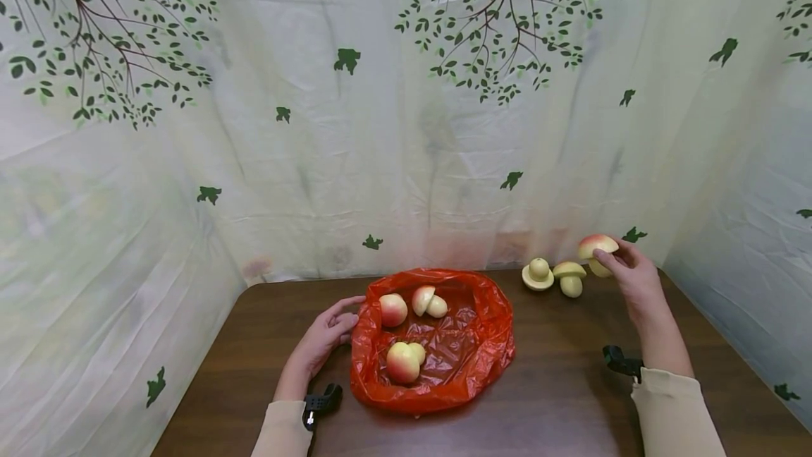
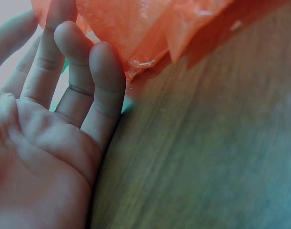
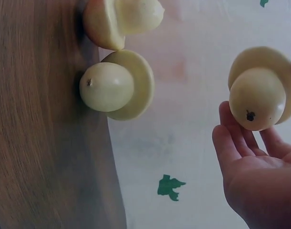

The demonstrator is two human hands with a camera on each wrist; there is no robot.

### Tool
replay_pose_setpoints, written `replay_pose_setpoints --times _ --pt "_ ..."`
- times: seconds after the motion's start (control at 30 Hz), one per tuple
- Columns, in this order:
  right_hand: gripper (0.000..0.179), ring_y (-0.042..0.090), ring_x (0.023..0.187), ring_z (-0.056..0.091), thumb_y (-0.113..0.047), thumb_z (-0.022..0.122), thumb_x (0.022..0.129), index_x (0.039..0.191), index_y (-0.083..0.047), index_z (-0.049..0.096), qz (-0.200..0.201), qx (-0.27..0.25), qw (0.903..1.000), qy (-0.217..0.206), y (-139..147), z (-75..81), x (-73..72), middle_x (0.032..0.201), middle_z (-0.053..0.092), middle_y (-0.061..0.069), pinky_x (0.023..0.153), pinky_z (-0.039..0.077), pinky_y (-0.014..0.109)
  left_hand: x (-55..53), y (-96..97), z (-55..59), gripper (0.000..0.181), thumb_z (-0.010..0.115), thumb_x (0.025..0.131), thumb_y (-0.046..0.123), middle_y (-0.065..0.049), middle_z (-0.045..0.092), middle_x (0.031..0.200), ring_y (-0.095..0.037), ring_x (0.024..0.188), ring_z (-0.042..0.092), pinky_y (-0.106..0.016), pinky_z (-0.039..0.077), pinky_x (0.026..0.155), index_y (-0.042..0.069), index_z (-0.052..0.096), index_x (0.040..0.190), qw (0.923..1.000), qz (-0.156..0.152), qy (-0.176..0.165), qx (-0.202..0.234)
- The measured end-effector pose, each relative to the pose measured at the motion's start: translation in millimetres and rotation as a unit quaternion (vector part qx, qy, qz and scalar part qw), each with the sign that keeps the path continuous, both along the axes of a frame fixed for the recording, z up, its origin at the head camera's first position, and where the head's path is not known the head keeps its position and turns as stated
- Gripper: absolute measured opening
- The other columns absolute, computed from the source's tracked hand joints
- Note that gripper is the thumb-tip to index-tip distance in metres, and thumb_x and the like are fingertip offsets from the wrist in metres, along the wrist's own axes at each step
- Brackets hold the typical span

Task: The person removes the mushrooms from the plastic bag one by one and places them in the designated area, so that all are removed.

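Note:
My right hand (image 1: 634, 275) pinches a toy mushroom (image 1: 598, 245) with a red-and-yellow cap, raised above the table's far right edge. In the right wrist view the pale round stem of this mushroom (image 3: 257, 99) faces the camera, with fingers behind and below it. My left hand (image 1: 326, 333) rests against the left side of an open red plastic bag (image 1: 438, 400), its fingertips at the bag's wall. The left wrist view shows the palm turned up and the fingers loosely bent at the red plastic (image 2: 131, 33). Inside the bag lie three similar mushrooms (image 1: 403, 364).
Two more mushrooms stand by the back edge: one cap-down (image 1: 538, 275), the other cap-up (image 1: 570, 279). A brown wooden table (image 1: 545, 386) carries everything. Behind it hangs a pale curtain (image 1: 406, 161) with printed leaves. Each wrist wears a black camera (image 1: 322, 404).

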State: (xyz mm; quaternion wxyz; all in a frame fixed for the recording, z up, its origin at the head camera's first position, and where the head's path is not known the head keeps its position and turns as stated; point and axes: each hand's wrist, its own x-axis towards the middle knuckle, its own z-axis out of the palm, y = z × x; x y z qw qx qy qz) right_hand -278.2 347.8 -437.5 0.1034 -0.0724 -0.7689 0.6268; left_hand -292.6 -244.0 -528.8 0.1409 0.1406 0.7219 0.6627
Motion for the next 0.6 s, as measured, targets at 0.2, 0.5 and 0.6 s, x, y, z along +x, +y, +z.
replay_pose_setpoints --times 0.2,0.5,0.6 --pt "0.083 -0.012 0.111 0.048 -0.039 0.067 0.104 0.167 -0.003 0.026 -0.012 -0.014 0.9998 0.004 1.7 -2.8 -1.1 0.117 0.049 -0.028 0.091 0.038 0.005 0.0 0.2 -0.5 0.052 0.054 0.112 0.026 0.007 0.079 0.112 -0.01 0.107 0.073 -0.028 0.061 0.096 0.01 0.041 0.16 1.0 0.001 0.0 0.0" --pt "0.086 -0.009 0.109 0.047 -0.039 0.069 0.103 0.167 -0.003 0.026 -0.035 -0.034 0.9988 -0.003 3.6 -5.5 -3.1 0.118 0.048 -0.025 0.086 0.039 0.005 -0.2 -0.5 -1.1 0.051 0.053 0.112 0.025 0.007 0.079 0.114 -0.011 0.108 0.073 -0.028 0.06 0.097 0.011 0.042 0.16 1.0 -0.001 0.003 -0.003" --pt "0.085 -0.008 0.11 0.046 -0.04 0.07 0.103 0.167 -0.004 0.027 -0.046 -0.035 0.9983 -0.008 5.3 -7.6 -3.9 0.118 0.048 -0.025 0.087 0.039 0.005 0.0 -0.4 -1.2 0.052 0.053 0.112 0.026 0.007 0.079 0.114 -0.011 0.108 0.073 -0.028 0.06 0.097 0.011 0.042 0.16 1.0 0.001 0.003 -0.004"
